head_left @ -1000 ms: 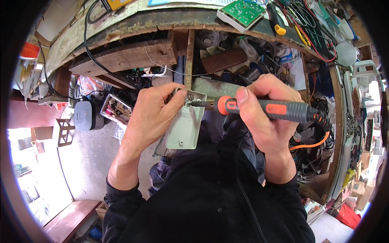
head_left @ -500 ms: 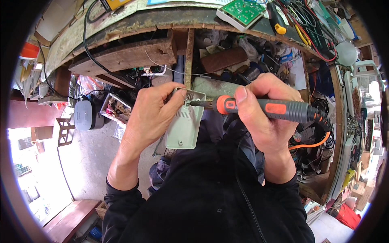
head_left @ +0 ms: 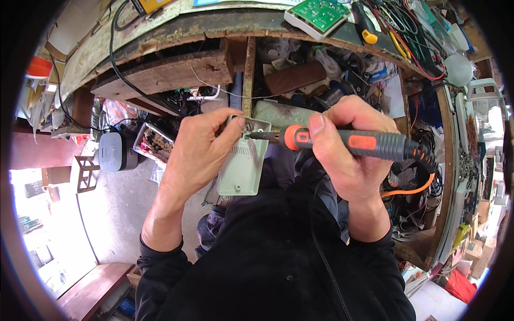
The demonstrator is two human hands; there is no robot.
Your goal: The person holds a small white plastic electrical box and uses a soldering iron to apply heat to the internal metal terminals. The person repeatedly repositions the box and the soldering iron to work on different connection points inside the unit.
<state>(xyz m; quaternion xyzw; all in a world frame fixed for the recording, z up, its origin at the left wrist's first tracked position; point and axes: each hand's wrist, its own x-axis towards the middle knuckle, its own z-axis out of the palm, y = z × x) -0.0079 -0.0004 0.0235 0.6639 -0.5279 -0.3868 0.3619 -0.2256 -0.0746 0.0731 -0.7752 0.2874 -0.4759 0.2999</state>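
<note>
Pinched by its upper left edge, a pale grey-green plastic housing (head_left: 240, 174) is held in my left hand (head_left: 201, 144). Its hollow inside faces up, with a slotted vent, screw posts and small metal parts near the top. My right hand (head_left: 356, 155) grips the black and orange handle of a soldering iron (head_left: 369, 144). The iron points left, its dark tip inside the upper end of the housing, close to my left thumb. Whether the tip touches a post or a metal part I cannot tell. An orange cord (head_left: 409, 191) hangs from the handle's back end.
On the worn bench (head_left: 176, 32) ahead lie a green circuit board (head_left: 319, 15) in a white shell, a screwdriver (head_left: 365, 24) and tangled test leads (head_left: 399, 37). Below it, an open drawer space holds a brown block (head_left: 296, 78) and clutter. A dark rounded box (head_left: 115, 152) stands left.
Almost nothing differs. The housing and the soldering iron have shifted very slightly; both hands keep the same hold.
</note>
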